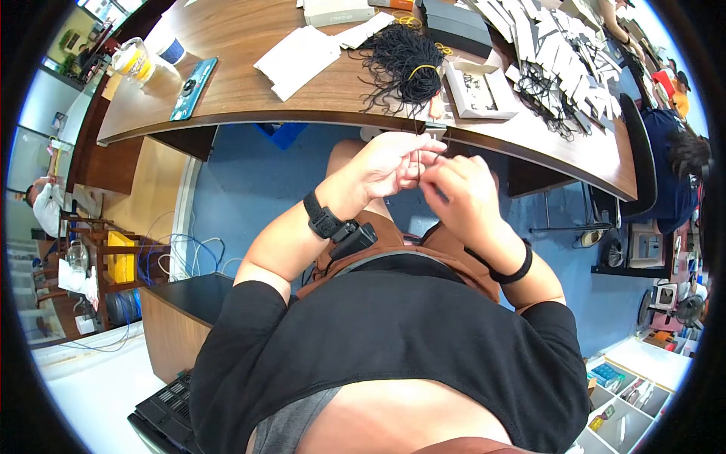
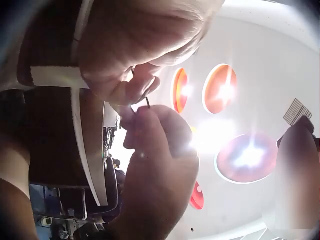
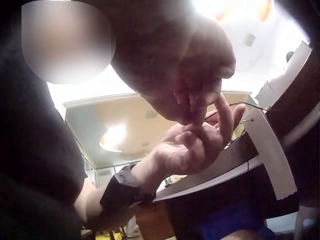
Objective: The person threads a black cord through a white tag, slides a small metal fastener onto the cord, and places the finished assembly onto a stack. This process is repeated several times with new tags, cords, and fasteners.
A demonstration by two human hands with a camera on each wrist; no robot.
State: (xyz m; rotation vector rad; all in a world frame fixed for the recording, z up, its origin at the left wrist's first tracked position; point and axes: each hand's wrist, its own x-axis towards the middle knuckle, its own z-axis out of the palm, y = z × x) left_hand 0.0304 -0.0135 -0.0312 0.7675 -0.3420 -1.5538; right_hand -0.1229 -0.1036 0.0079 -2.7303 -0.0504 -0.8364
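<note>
A thin black cord (image 1: 419, 168) runs between both hands in front of the desk edge. The left hand (image 1: 393, 163) is palm up and holds the cord at its fingers. Close beside it on the right, the right hand (image 1: 463, 189) pinches the cord with thumb and curled fingers. In the left wrist view a short piece of cord (image 2: 148, 102) sticks up from the right hand's fingertips (image 2: 155, 165). The right wrist view shows the cord (image 3: 247, 104) stretching past the left hand (image 3: 192, 147) toward the desk. The fingers hide most of the cord between them.
The desk (image 1: 227, 98) carries a bundle of black cords (image 1: 401, 64), a white box (image 1: 480, 91), white cards (image 1: 299, 59), a dark box (image 1: 456, 26) and a heap of tags (image 1: 563, 57). A phone (image 1: 194, 89) and cups (image 1: 134, 62) stand left. Another person (image 1: 669, 163) sits right.
</note>
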